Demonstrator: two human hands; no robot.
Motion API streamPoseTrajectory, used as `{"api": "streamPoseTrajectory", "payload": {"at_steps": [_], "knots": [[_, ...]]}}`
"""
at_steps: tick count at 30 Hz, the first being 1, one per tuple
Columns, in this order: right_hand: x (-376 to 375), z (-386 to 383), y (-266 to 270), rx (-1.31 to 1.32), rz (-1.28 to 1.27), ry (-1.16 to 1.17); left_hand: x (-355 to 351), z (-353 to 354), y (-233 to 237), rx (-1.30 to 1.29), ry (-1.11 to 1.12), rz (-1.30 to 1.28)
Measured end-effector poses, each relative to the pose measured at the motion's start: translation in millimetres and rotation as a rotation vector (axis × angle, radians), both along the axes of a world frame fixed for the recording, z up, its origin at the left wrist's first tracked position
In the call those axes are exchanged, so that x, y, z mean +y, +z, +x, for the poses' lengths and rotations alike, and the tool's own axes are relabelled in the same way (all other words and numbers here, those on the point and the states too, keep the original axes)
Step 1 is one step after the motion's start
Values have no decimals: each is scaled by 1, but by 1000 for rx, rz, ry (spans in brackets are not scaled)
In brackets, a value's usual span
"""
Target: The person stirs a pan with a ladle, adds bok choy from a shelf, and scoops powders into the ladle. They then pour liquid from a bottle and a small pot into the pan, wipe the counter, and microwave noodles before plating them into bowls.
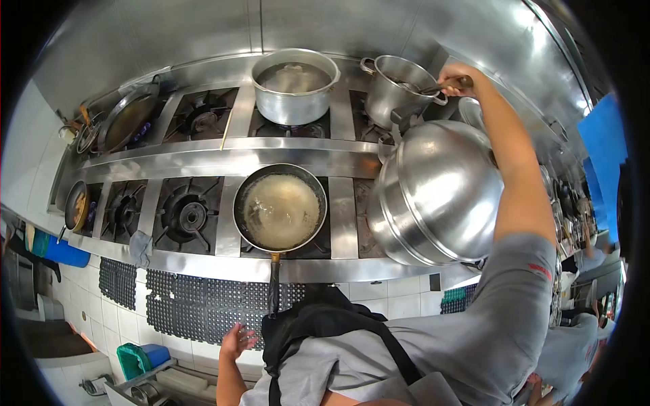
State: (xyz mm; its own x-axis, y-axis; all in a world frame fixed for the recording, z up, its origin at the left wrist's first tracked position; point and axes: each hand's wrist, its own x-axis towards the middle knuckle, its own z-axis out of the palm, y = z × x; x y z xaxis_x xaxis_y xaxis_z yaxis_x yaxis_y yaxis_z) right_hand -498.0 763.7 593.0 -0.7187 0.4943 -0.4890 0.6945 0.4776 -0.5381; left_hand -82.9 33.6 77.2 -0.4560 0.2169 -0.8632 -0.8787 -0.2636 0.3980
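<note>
My right hand [458, 79] is closed around a dark-handled ladle [433, 88], above the rim of a tall steel pot [391, 101] on the back burners. The ladle's lower end reaches into the pot, where its shape is hard to make out. Low by my side, my left hand [237, 340] is open with fingers apart and holds nothing. Nearest in front of me, a frying pan [281, 210] with pale, bubbling liquid sits on a front burner, its handle [274, 287] pointing at my body. A big domed steel vessel [440, 193] stands under my right forearm.
A wide aluminium pot [296, 107] of liquid stands on a lit back burner. Further left are a large wok-like pan [128, 116] and a small pan with food [76, 206]. A grey cloth [141, 248] hangs over the stove edge. Other people [569, 345] are at right.
</note>
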Motion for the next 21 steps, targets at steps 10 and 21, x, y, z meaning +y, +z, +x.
{"api": "streamPoseTrajectory", "payload": {"at_steps": [10,21], "knots": [[10,37,-9,240,-597,-132,-84,188,-67,-379,556,-550],[-11,66,10,354,-728,-151,-73,34,-75,-47,261,-428]]}}
